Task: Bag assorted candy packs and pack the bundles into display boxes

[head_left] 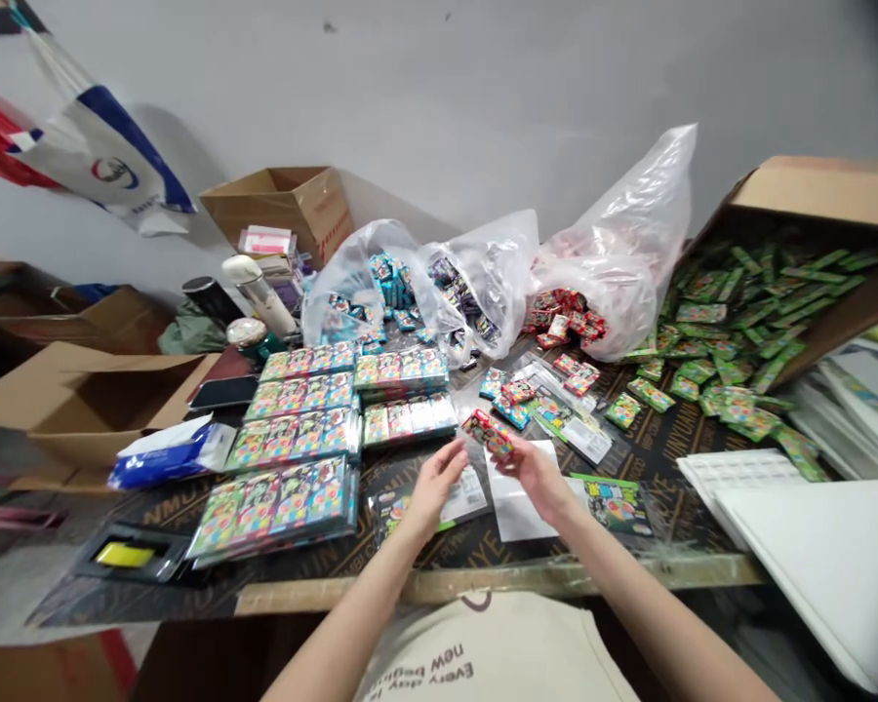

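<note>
Holding a small red packet above the near middle of a counter, the right hand pinches it by its right end between thumb and fingers. The left hand is just beside the packet's left end, fingers curled toward the thumb; whether it touches the packet, I cannot tell. Below the hands lies a white paper sheet, with a flat green printed package to its right.

On the left, bright multicolored packs are piled in 2 columns. Left of these are a blue-and-white soft pack and a dark phone; a white bottle stands farther back. Along the far side, 3 clear plastic bags slump open: the left bag holds blue packets, the middle bag dark ones, the right bag red ones. At far right, green packets spill from a tipped cardboard box. White boards lie at near right.
</note>
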Available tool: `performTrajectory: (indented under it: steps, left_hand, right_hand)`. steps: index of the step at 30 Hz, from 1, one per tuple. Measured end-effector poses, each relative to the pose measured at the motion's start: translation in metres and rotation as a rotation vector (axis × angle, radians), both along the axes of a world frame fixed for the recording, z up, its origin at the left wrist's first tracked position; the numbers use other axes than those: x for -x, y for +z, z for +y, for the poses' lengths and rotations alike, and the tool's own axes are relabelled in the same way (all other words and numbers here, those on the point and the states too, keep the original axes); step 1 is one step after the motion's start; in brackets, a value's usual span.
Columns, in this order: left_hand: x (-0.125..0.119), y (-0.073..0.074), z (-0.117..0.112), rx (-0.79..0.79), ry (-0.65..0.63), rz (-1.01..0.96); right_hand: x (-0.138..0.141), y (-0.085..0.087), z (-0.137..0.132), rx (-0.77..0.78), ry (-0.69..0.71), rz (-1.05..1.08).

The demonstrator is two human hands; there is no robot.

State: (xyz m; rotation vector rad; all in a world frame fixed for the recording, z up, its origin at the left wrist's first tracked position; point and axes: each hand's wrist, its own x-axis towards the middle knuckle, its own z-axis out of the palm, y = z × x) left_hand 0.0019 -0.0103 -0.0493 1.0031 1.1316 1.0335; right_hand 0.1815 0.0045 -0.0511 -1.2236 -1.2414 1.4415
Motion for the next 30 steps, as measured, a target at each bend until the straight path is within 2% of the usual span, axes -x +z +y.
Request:
performTrajectory:
  steps: [2, 3, 5, 7, 9, 12, 14, 15, 19, 21, 25, 30]
  left_hand:
    - [-0.006, 0.006, 0.0, 0.094, 0.022, -0.217]
    - [-0.007, 0.008, -0.001, 0.118, 0.033, -0.275]
    - [-0.005, 0.011, -0.004, 0.146, 0.043, -0.299]
    - [-0.002, 0.011, -0.007, 0.168, 0.002, -0.235]
    - [0.002, 0.011, -0.009, 0.174, -0.07, -0.146]
    - [0.007, 0.01, -0.009, 0.163, -0.17, -0.057]
    - [0.015, 0.007, -0.009, 0.092, -0.196, 0.045]
    - [0.019, 0.004, -0.008, 0.013, -0.204, 0.155]
    - [0.038, -0.015, -0.011, -0.376, -0.332, 0.826]
    - [0.042, -0.025, -0.013, -0.442, -0.392, 0.997]
    - [0.045, -0.029, -0.016, -0.497, -0.381, 1.012]
    - [0.045, -0.017, -0.018, -0.517, -0.427, 0.864]
  right_hand:
    - [0.014, 0.002, -0.021, 0.098, 0.128, 0.119]
    - [0.017, 0.003, -0.028, 0.075, 0.15, 0.085]
    - [0.016, 0.008, -0.033, -0.111, 0.124, -0.084]
    - [0.01, 0.016, -0.033, -0.364, 0.122, -0.272]
    - [0.004, 0.024, -0.031, -0.535, 0.211, -0.398]
    - [-0.001, 0.03, -0.029, -0.648, 0.338, -0.492]
    - [-0.005, 0.027, -0.026, -0.704, 0.33, -0.56]
    - [-0.008, 0.023, -0.024, -0.725, 0.303, -0.604]
    - [-0.023, -0.002, -0.012, -0.747, 0.178, -0.775]
    - [-0.028, -0.014, -0.009, -0.736, 0.19, -0.814]
    - [-0.031, -0.023, -0.01, -0.652, 0.304, -0.696]
    - [-0.027, -0.009, -0.011, -0.535, 0.514, -0.45]
